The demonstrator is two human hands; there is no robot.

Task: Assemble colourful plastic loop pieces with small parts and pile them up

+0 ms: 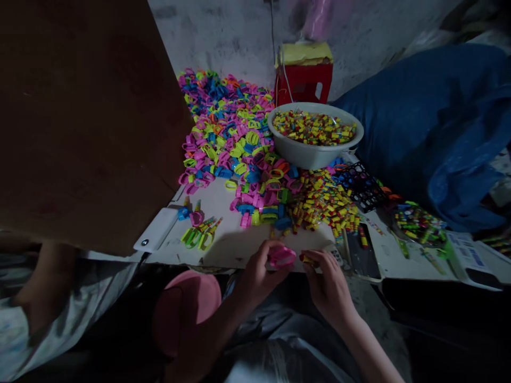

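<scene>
Nearby, white bowl (315, 151), bright clip heap (235, 138)

no writing can be read here. a white label (465, 250) with dark print lies well to the right of the right hand (329, 284), but its lines are too small and blurred to make out.

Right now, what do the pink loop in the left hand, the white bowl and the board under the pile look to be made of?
The pink loop in the left hand looks like moulded plastic: bright, uniform colour, faint sheen. The white bowl also seems plastic, smooth with a thin rolled rim. The board looks like pale cardboard or card, matte and flat, though the dim light leaves that open.
</scene>
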